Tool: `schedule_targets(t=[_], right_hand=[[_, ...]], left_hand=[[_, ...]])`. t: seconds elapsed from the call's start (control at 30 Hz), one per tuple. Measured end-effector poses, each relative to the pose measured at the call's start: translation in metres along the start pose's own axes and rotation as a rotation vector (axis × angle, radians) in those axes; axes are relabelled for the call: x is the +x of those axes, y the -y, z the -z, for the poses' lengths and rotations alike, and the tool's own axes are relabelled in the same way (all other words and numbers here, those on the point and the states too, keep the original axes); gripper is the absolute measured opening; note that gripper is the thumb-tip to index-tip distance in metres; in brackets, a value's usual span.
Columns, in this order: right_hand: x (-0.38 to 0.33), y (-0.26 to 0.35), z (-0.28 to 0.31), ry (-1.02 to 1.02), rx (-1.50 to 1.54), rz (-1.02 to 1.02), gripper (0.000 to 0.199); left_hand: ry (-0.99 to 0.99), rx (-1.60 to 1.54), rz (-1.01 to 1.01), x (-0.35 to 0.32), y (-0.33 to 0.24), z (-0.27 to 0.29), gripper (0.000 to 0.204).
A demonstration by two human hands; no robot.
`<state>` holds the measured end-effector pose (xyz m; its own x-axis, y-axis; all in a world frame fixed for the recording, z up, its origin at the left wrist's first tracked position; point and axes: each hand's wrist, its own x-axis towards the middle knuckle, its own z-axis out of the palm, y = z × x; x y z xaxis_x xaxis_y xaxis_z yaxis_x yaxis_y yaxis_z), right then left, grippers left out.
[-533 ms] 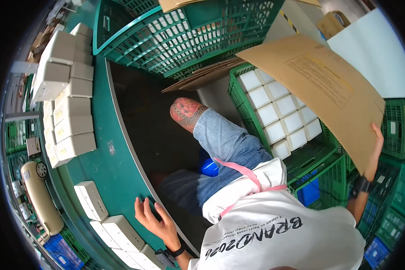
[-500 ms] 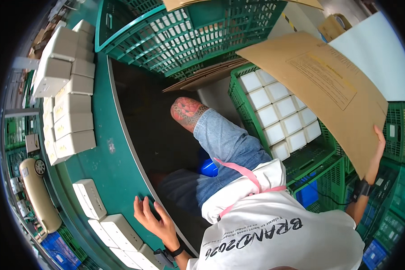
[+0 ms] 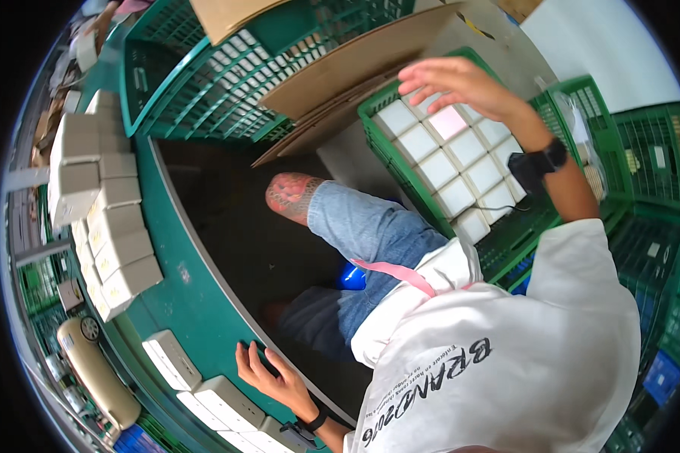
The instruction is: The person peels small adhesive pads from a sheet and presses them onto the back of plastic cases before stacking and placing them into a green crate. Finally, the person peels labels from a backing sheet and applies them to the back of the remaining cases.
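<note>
Your right hand (image 3: 461, 85) is open over the white boxes (image 3: 437, 168) in the green crate (image 3: 400, 171); I can't tell if it touches them. Your left hand (image 3: 274, 380) is loose, holding nothing, by the green table (image 3: 177, 302), left of the crate. A thin black cable (image 3: 499, 209) trails over the boxes and could snag one. Cardboard (image 3: 347, 72) stands past the crate, dark floor (image 3: 230, 204) left of it.

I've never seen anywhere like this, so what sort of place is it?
Probably a factory or packing workshop: white box-shaped units are stacked along a green workbench, a green crate holds rows of white square pieces, and more plastic crates stand at the right.
</note>
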<state>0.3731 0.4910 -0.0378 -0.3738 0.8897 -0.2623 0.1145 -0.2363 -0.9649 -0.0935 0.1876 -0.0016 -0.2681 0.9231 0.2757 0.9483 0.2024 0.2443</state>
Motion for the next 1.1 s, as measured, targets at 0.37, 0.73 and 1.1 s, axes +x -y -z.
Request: schedule_targets(t=[0.37,0.73,1.1], right_hand=[[-0.229,-0.48,-0.041,-1.465,0.502,-0.933,0.042],[-0.204,-0.461,-0.106,-0.957,1.325,-0.521,0.077],[-0.226,-0.482,-0.086,-0.878,0.995,-0.895,0.084]], left_hand=[[-0.011,0.118,0.01,0.001,-0.009,-0.005,0.026],[-0.042,0.131,-0.003,0.0,-0.006,-0.007,0.029],[-0.041,0.121,-0.011,-0.001,-0.004,-0.007,0.029]])
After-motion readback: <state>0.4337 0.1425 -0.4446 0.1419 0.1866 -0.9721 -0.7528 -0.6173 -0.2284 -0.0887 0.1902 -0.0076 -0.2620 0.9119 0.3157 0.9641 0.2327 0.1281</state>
